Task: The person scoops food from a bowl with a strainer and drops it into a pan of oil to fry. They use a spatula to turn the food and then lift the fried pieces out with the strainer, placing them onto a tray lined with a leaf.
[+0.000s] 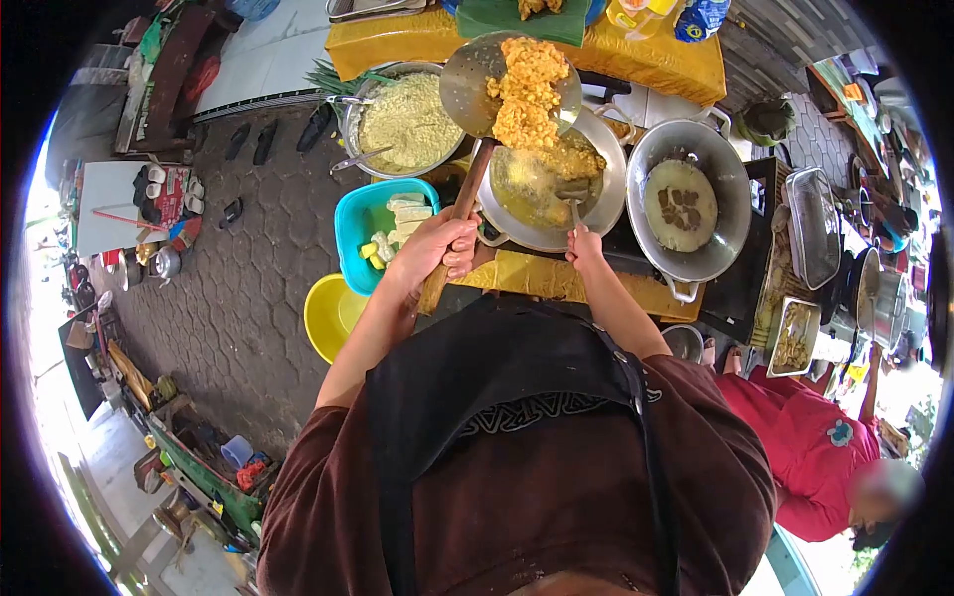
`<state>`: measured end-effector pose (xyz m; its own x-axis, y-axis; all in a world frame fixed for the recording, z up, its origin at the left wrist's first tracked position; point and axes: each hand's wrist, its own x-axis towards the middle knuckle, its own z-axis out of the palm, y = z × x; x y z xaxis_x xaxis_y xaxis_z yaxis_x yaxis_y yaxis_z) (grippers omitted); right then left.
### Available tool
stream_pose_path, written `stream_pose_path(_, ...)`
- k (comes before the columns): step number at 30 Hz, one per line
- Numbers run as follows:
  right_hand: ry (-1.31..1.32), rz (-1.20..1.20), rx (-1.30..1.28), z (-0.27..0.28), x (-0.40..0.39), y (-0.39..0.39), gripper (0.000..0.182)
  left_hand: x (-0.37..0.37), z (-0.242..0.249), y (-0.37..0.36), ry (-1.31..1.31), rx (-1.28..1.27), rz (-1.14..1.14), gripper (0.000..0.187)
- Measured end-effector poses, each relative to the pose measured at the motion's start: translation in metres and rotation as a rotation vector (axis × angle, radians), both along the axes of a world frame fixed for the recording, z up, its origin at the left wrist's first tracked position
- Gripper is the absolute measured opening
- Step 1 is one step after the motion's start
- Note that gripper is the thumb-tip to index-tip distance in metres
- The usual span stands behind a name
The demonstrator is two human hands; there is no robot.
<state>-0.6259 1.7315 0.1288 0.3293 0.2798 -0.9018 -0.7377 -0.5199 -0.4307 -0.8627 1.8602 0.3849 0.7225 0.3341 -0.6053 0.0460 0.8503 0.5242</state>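
Note:
My left hand (pixel 430 243) is wrapped round the wooden handle (pixel 465 199) of a large perforated skimmer (pixel 465 84). Golden, lumpy fritters (pixel 530 89) lie on the skimmer, which is over the far side of a wok (pixel 613 184). In that wok, more fritters (pixel 576 164) sit in yellowish oil. My right hand (pixel 584 246) grips a metal spatula (pixel 572 195), its blade in the wok beside the fritters. Left of the wok stands a metal bowl of pale, lumpy batter (pixel 407 119) with a spoon (pixel 360 159) in it.
A second wok (pixel 737 199) on the right holds brown pieces in bubbling oil. Near my left arm are a turquoise basin (pixel 360 238) with pale blocks and a yellow basin (pixel 323 316). A wire basket (pixel 813 228) and a person in a red shirt (pixel 815 437) are at the right.

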Motion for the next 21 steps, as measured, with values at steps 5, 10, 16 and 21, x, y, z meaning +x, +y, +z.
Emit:
stream_pose_path(5, 0.004, -0.015, 0.098, -0.004, -0.001, 0.001, 0.026, -0.003, 0.003, 0.0, 0.04, 0.017, 0.016, 0.015)
stream_pose_path(10, -0.031, 0.021, 0.092, -0.011, 0.005, 0.013, 0.027, -0.007, 0.003, 0.003, 0.04, 0.023, 0.013, 0.013)
stream_pose_path(16, 0.01, 0.002, 0.143, -0.001, 0.004, 0.023, 0.027, -0.013, -0.001, 0.006, 0.056, 0.01, 0.013, 0.014)
stream_pose_path(21, 0.006, 0.018, 0.122, 0.038, 0.009, 0.03, 0.026, -0.018, -0.004, 0.009, 0.032, 0.01, 0.0, 0.014)
